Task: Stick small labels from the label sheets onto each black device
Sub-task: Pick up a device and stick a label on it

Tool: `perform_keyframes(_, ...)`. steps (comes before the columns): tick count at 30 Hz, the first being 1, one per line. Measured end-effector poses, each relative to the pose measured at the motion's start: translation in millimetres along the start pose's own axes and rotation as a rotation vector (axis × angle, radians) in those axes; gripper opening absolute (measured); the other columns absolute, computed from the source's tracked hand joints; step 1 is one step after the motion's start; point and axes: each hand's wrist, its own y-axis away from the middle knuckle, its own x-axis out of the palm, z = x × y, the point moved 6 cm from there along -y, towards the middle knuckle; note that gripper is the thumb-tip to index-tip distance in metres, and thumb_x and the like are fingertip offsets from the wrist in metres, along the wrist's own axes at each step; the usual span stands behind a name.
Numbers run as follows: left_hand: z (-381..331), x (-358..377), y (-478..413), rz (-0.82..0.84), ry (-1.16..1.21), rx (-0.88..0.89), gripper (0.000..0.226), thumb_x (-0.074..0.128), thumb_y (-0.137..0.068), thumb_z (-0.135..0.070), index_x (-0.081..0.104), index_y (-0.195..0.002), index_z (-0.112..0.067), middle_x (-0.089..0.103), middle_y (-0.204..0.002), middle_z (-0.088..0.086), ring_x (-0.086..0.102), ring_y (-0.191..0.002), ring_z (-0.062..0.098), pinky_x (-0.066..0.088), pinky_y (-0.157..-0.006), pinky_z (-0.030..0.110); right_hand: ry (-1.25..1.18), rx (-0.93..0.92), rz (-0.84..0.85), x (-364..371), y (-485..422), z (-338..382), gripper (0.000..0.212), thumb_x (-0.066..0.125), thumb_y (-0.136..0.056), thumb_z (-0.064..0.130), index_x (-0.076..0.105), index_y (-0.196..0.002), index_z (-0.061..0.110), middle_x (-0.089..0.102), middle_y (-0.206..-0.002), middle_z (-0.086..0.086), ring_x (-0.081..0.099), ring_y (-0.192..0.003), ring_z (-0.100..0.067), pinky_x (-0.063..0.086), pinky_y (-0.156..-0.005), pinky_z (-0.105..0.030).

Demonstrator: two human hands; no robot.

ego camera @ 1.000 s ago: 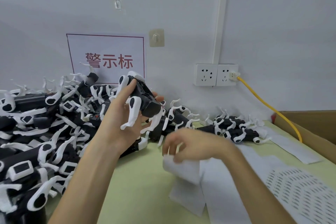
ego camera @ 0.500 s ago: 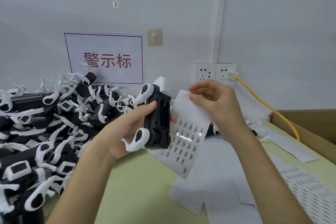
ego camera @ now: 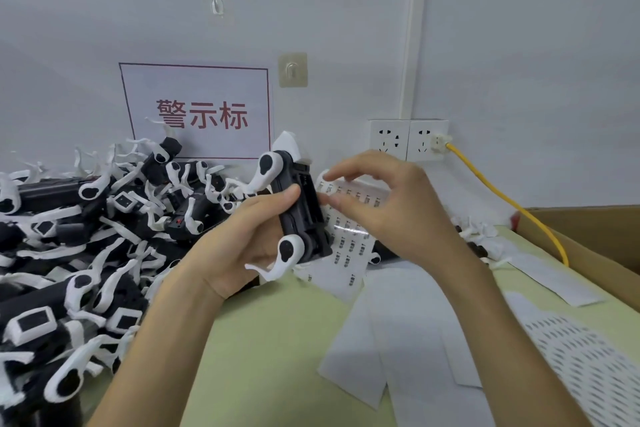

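With left hand (ego camera: 242, 250) gripping black device (ego camera: 303, 215) and right hand (ego camera: 394, 215) pinching label sheet (ego camera: 349, 243) at its 3 o'clock, a peeled label may crease.

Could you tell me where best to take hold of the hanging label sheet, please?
Likely its lower end, pinched from the right: the label sheet hangs behind the device, which covers its left edge; the right hand covers the top.

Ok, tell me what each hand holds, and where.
The left hand grips the black device round its middle. The right hand pinches at the label sheet near its top edge.
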Motion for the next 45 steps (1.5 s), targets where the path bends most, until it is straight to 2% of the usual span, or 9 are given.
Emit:
perform_keyframes(8,-8,-12,-1,-0.204,0.081,0.174,0.036,0.073,-0.079,-0.043,0.082,-0.097,-0.014,0.076,-0.104,0.01,0.075,-0.097,0.025,0.061,-0.078,0.033,0.015,0.052,0.003,3,0,-7,0.023,0.077,-0.085,0.011,0.076,-0.102,0.027,0.073,-0.102,0.014,0.066,-0.096,-0.002,0.042,-0.084,-0.008)
perform_keyframes(13,-13,-3,0,-0.099,-0.031,0.248,0.05,0.09,-0.065,-0.052,0.081,-0.099,-0.017,0.076,-0.1,0.006,0.074,-0.092,0.022,0.06,-0.078,0.033,0.009,0.019,-0.08,6,-1,-4,0.013,0.078,-0.087,0.021,0.076,-0.098,0.027,0.073,-0.095,0.014,0.068,-0.088,-0.002,0.044,-0.078,-0.009)
perform_keyframes(21,-16,-2,1,-0.116,-0.159,0.312,0.058,0.089,-0.062,-0.061,0.08,-0.1,-0.018,0.075,-0.094,0.008,0.072,-0.087,0.025,0.057,-0.078,0.036,0.072,-0.005,-0.219,7,0,-2,0.017,0.081,-0.085,0.046,0.073,-0.091,0.033,0.07,-0.085,0.016,0.068,-0.072,-0.003,0.046,-0.059,-0.013)
perform_keyframes(24,-16,-2,2,-0.149,-0.202,0.308,0.044,0.083,-0.069,-0.055,0.082,-0.097,-0.022,0.077,-0.094,0.009,0.072,-0.086,0.027,0.053,-0.086,0.044,0.092,0.009,-0.22,6,1,-3,0.015,0.082,-0.084,0.046,0.073,-0.088,0.035,0.071,-0.086,0.019,0.069,-0.069,-0.002,0.045,-0.055,-0.013)
perform_keyframes(27,-17,-2,2,-0.174,-0.253,0.335,0.051,0.082,-0.07,-0.057,0.081,-0.101,-0.017,0.067,-0.108,0.036,0.061,-0.09,0.061,0.045,-0.081,0.065,0.098,0.029,-0.236,4,2,-5,0.012,0.083,-0.082,0.043,0.075,-0.082,0.035,0.072,-0.084,0.022,0.069,-0.066,-0.004,0.051,-0.058,-0.025)
perform_keyframes(29,-19,-1,2,-0.182,-0.29,0.351,0.044,0.077,-0.074,-0.051,0.081,-0.101,-0.017,0.068,-0.112,0.034,0.06,-0.094,0.065,0.041,-0.084,0.08,0.1,0.021,-0.246,3,2,-5,0.009,0.081,-0.082,0.039,0.076,-0.078,0.032,0.072,-0.079,0.02,0.069,-0.063,-0.007,0.055,-0.06,-0.034)
perform_keyframes(32,-16,-2,1,-0.177,-0.304,0.333,0.037,0.073,-0.075,-0.047,0.082,-0.099,-0.02,0.078,-0.103,0.016,0.073,-0.095,0.039,0.052,-0.091,0.064,0.104,0.016,-0.25,3,4,-4,0.01,0.074,-0.08,0.035,0.077,-0.075,0.027,0.073,-0.074,0.017,0.068,-0.06,-0.008,0.055,-0.061,-0.037)
perform_keyframes(38,-12,-2,-1,-0.172,-0.287,0.302,0.039,0.075,-0.073,-0.046,0.082,-0.099,-0.017,0.078,-0.099,0.016,0.075,-0.091,0.033,0.06,-0.083,0.044,0.108,0.028,-0.231,5,3,-9,0.02,0.063,-0.079,0.041,0.075,-0.073,0.026,0.072,-0.073,0.016,0.066,-0.056,-0.009,0.054,-0.059,-0.038)
perform_keyframes(45,-13,-3,0,-0.176,-0.282,0.305,0.037,0.073,-0.075,-0.046,0.082,-0.099,-0.02,0.078,-0.103,0.011,0.075,-0.092,0.029,0.059,-0.082,0.042,0.015,0.078,-0.196,2,2,-19,0.012,0.07,-0.088,0.024,0.075,-0.076,0.026,0.071,-0.073,0.018,0.071,-0.058,-0.013,0.056,-0.06,-0.041)
